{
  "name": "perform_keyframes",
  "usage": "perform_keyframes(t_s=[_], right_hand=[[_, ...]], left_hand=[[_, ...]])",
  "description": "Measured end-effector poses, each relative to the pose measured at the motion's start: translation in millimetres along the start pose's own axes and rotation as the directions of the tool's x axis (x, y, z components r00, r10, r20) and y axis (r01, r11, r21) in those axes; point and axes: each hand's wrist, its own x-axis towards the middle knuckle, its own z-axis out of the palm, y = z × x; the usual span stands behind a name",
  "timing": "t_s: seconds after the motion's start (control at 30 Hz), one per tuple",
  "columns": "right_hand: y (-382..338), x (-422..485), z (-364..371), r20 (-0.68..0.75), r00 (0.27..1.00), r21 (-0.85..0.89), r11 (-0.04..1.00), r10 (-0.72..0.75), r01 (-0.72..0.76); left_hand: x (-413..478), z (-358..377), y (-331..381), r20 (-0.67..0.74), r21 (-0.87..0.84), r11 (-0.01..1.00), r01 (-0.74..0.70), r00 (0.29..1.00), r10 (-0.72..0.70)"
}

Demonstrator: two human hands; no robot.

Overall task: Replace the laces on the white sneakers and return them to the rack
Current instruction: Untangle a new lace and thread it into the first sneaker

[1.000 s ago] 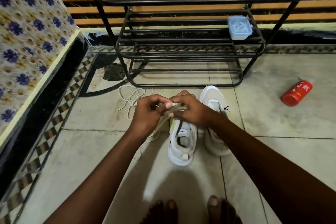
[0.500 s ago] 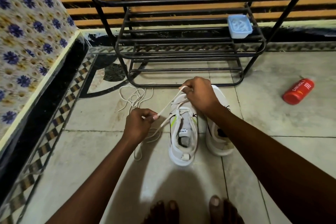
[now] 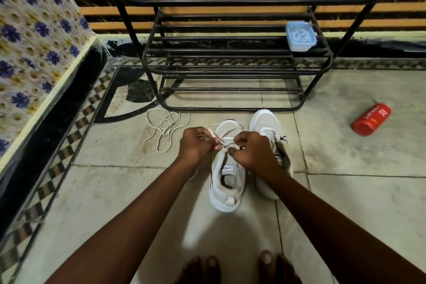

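The rack [image 3: 230,2] is your landmark: black metal bars, its tiers bare of shoes. Left of the rack a floral cloth [image 3: 34,53] hangs over a raised edge. Both sneakers stand on the floor [image 3: 357,191] just in front of the rack, toes towards it, side by side and about touching. The right sneaker [image 3: 262,120] shows no lace that I can make out. The left sneaker [image 3: 227,191] is the one you are working on.

Both grips are clenched on the lace [image 3: 227,139] over the left sneaker's front eyelets. Your left hand [image 3: 196,145] pinches one end and your right hand [image 3: 251,152] pinches a strand beside it. I cannot tell which eyelet the tip is entering.

The lace looks thin, limp and light, so it will likely buckle if you push it. Hold it close to the stiff tip and draw the slack through afterwards. The sneaker looks light and soft-walled and may slide on the smooth tile when you tug. Steady it by the collar or heel.

A red bottle [image 3: 371,119] lies on its side right of the rack, well apart from the sneakers. A blue tub [image 3: 300,36] sits on the right end of a middle tier, so pick a free stretch of bar for the shoes. A loose lace [image 3: 167,125] lies tangled in front of the rack's left foot, near your left hand. It could snag the working end.
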Motion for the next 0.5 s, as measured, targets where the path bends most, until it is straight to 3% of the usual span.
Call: perform_keyframes(t_s=[0.1,0.3,0.5], right_hand=[[-1.0,-9.8,5.7,-0.050,0.998,-0.018,0.999,-0.034,0.033],[8.1,-17.8,16.3,-0.179,0.981,0.205,0.978,0.074,-0.037],[10.0,-21.0,24.2,-0.252,0.953,0.361,0.930,0.166,-0.066]], left_hand=[[0.3,11.6,-1.6,-0.015,0.089,0.996,-0.029,0.999,0.031],[2.8,29.1,-8.3,-0.068,0.358,0.933,-0.046,0.995,0.075],[4.4,39.0,-21.0,-0.153,0.351,0.936,-0.022,0.985,0.081]])
